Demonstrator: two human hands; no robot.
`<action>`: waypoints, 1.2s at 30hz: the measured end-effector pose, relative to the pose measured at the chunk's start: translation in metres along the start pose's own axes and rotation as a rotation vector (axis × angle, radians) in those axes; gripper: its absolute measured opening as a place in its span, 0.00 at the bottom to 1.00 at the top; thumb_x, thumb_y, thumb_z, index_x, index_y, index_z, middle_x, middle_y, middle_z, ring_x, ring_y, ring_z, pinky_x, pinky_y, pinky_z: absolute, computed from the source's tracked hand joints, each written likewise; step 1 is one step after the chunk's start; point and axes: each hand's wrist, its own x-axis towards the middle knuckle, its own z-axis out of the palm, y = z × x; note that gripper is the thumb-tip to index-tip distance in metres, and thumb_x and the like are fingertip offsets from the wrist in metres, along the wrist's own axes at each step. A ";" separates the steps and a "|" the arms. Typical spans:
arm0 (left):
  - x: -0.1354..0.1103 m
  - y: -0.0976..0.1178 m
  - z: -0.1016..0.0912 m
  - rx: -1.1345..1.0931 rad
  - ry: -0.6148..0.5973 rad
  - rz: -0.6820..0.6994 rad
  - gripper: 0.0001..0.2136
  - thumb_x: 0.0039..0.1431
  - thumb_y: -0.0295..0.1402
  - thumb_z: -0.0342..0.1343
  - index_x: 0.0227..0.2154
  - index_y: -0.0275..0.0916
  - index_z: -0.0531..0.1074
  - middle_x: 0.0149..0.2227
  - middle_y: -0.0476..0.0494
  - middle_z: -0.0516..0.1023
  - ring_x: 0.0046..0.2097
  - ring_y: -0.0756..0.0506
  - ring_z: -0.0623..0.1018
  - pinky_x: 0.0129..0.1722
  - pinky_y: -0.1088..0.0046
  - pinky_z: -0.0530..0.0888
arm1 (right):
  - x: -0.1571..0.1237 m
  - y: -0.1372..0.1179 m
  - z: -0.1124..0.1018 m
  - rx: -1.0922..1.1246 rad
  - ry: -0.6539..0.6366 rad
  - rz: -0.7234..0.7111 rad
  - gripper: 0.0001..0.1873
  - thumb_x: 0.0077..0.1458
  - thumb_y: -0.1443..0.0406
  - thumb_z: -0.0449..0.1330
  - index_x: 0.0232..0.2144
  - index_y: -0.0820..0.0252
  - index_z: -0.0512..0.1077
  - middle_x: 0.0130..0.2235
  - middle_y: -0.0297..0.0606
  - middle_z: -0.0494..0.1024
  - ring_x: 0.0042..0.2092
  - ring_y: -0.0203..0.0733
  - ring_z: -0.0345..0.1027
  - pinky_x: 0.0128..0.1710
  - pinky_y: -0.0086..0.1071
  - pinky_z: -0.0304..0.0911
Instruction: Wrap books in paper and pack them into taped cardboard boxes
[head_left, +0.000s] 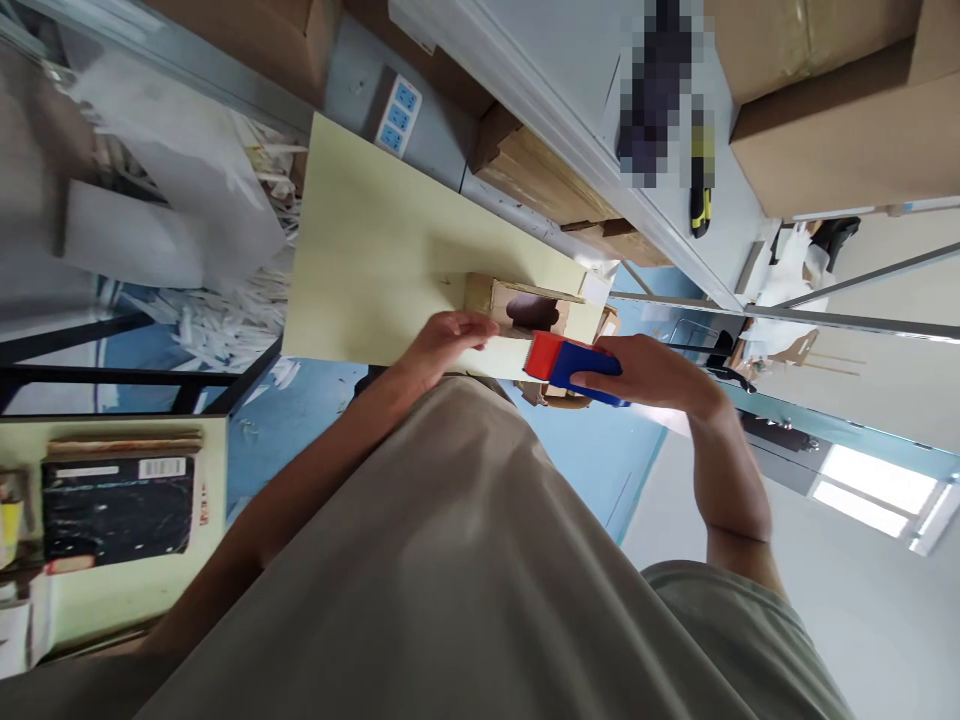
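My right hand (637,375) is wrapped round a red and blue tape dispenser (581,368), its red toothed end pointing left towards my other hand. A small open cardboard box (480,294) sits on the pale yellow board (360,240) just beyond the dispenser, and a dark hole shows in its side. At the box's near left corner is my left hand (446,345), its fingers bent and drawn together. Whatever is between those fingertips, if anything, is too small to make out, and I cannot tell whether they touch the box.
Behind the board lie a white power strip (398,117) and a flattened cardboard box (551,170). A raised grey shelf (570,90) carries a yellow and black cutter (700,210) and big cartons (840,130). Paper scraps (225,310) lie to the left, with a black package (118,508) below.
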 end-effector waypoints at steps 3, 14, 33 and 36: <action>0.023 -0.012 -0.026 -0.021 0.067 0.025 0.28 0.45 0.57 0.84 0.36 0.38 0.87 0.37 0.39 0.86 0.41 0.41 0.82 0.51 0.57 0.81 | -0.007 0.002 -0.017 0.022 -0.011 0.069 0.33 0.70 0.33 0.61 0.35 0.54 0.73 0.32 0.40 0.84 0.33 0.45 0.76 0.35 0.38 0.58; 0.094 -0.059 -0.018 -0.102 0.158 -0.044 0.20 0.51 0.46 0.85 0.33 0.38 0.85 0.28 0.47 0.78 0.34 0.46 0.76 0.43 0.64 0.74 | 0.040 -0.025 -0.012 -0.184 0.153 0.056 0.32 0.73 0.36 0.61 0.37 0.57 0.79 0.33 0.44 0.82 0.38 0.50 0.76 0.39 0.39 0.59; 0.110 -0.083 -0.008 -0.096 0.251 -0.094 0.19 0.46 0.44 0.83 0.32 0.40 0.80 0.33 0.44 0.83 0.40 0.45 0.79 0.44 0.65 0.75 | 0.066 -0.037 0.007 -0.167 0.134 0.058 0.26 0.75 0.42 0.63 0.44 0.58 0.82 0.40 0.48 0.86 0.43 0.53 0.79 0.40 0.38 0.61; 0.112 -0.085 -0.003 -0.097 0.270 -0.066 0.18 0.47 0.43 0.80 0.32 0.40 0.80 0.33 0.43 0.83 0.39 0.45 0.79 0.43 0.66 0.74 | 0.066 -0.036 0.009 -0.163 0.144 0.059 0.26 0.75 0.41 0.62 0.44 0.58 0.81 0.41 0.49 0.86 0.43 0.52 0.79 0.40 0.38 0.61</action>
